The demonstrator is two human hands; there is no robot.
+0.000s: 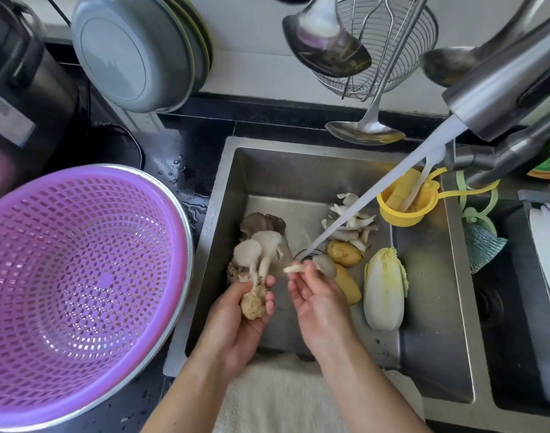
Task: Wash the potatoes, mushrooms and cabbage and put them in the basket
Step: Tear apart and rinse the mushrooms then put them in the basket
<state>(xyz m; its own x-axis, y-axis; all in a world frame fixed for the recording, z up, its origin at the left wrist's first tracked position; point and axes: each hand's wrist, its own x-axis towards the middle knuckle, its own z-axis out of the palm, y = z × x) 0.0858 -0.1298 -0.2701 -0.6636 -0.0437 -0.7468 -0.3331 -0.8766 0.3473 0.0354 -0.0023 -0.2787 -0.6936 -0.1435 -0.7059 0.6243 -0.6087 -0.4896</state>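
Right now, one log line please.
left hand: grips mushroom clump | right hand: pinches torn mushroom piece | tap running | basket: empty

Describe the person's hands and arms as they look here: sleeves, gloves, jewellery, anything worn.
Both arms are bare as far as the frame shows, with no sleeve in view. The left hand and the right hand wear no gloves. No ring, watch or bracelet shows on either. Fingernails look short and unpainted.

You see a brushed metal sink point(429, 354), a purple perforated plastic basket point(80, 254), glossy metal ladles point(326, 48), a rough-based mushroom clump point(258, 276) and a pale cloth point(276, 398).
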